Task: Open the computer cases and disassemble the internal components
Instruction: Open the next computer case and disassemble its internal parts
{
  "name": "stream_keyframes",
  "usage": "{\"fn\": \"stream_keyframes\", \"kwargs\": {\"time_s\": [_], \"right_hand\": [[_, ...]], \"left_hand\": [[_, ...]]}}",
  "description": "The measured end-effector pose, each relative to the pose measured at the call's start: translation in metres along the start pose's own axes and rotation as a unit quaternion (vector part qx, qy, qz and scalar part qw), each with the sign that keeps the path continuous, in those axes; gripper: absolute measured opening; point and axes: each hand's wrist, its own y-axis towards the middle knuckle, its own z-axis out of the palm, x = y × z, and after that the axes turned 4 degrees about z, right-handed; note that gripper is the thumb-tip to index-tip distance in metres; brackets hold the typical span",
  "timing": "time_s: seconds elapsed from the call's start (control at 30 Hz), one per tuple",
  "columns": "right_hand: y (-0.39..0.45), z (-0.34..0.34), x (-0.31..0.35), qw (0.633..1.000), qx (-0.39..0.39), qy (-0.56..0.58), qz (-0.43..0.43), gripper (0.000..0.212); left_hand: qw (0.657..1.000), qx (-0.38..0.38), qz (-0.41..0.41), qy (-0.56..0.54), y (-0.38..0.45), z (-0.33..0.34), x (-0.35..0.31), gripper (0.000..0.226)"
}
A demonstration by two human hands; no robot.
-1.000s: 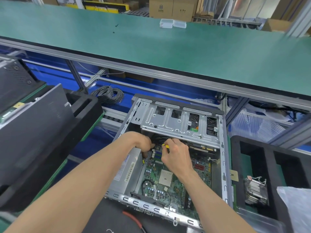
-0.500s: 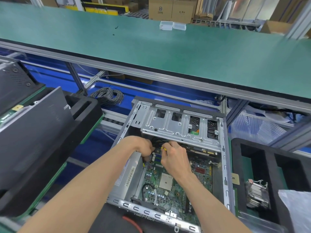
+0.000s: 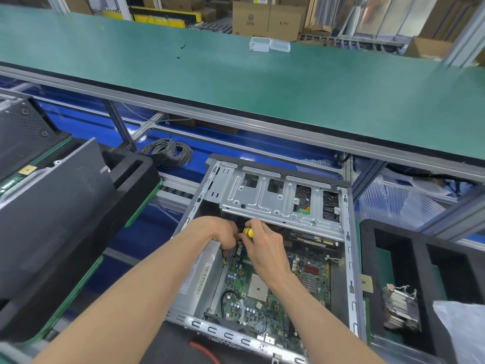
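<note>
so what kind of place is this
Most likely an electronics teardown line in a factory or warehouse: a long green conveyor belt, stacked cardboard boxes behind it, and an opened computer case at a workstation with black foam trays.

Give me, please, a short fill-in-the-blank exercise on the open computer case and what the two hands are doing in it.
1. The right hand grips a tool with a ____ handle.
2. Both hands work just below the metal drive cage, above the ____ motherboard.
3. The coil of grey cable lies on the ____ surface beyond the computer case.
4. The left hand is curled at the ____ edge of the motherboard.

Missing words: yellow; green; blue; left
</note>
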Motion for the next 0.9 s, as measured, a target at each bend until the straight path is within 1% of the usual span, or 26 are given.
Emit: {"fn": "stream_keyframes", "kwargs": {"time_s": [0.03,0.1,0.13,0.17,0.2,0.27,0.33,0.47,0.6,0.7,0.8,0.9], "right_hand": [[0.001,0.001,0.001,1.000,-0.005,0.001,-0.005,0.025],[0.002,0.004,0.001,1.000,-0.017,0.009,-0.002,0.023],[0.003,0.004,0.001,1.000,-0.022,0.016,0.007,0.022],[0.003,0.005,0.001,0.999,-0.026,0.024,0.021,0.021],[0.003,0.005,0.001,0.998,-0.030,0.036,0.038,0.020],[0.005,0.008,0.000,0.993,-0.029,0.083,0.079,0.017],[0.008,0.011,-0.002,0.986,-0.017,0.128,0.108,0.015],[0.010,0.017,-0.002,0.984,0.027,0.148,0.100,0.009],[0.012,0.018,-0.005,0.977,0.079,0.171,0.097,0.015],[0.013,0.017,-0.004,0.975,0.123,0.164,0.084,0.015],[0.013,0.018,-0.002,0.969,0.150,0.176,0.092,0.013],[0.013,0.017,-0.003,0.959,0.145,0.216,0.108,0.012]], "left_hand": [[1.000,-0.004,0.000,-0.002,-0.001,0.000,0.000,0.004],[1.000,-0.009,-0.002,-0.014,-0.001,0.000,0.001,0.014],[1.000,-0.012,0.000,-0.023,0.000,0.000,0.003,0.013],[0.999,-0.014,0.005,-0.034,-0.001,0.000,0.004,0.008],[0.999,-0.015,0.008,-0.049,-0.001,0.000,0.005,0.009],[0.997,-0.018,0.008,-0.074,-0.003,0.001,0.006,0.020],[0.995,-0.021,0.013,-0.095,-0.002,0.002,0.006,0.024],[0.992,-0.027,0.027,-0.122,-0.001,0.002,0.007,0.028],[0.991,-0.029,0.045,-0.126,-0.004,0.001,0.007,0.025],[0.990,-0.019,0.055,-0.130,-0.005,0.001,0.007,0.025],[0.992,-0.016,0.059,-0.107,-0.005,0.001,0.006,0.025],[0.996,-0.028,0.058,-0.067,-0.007,0.001,0.004,0.025]]}}
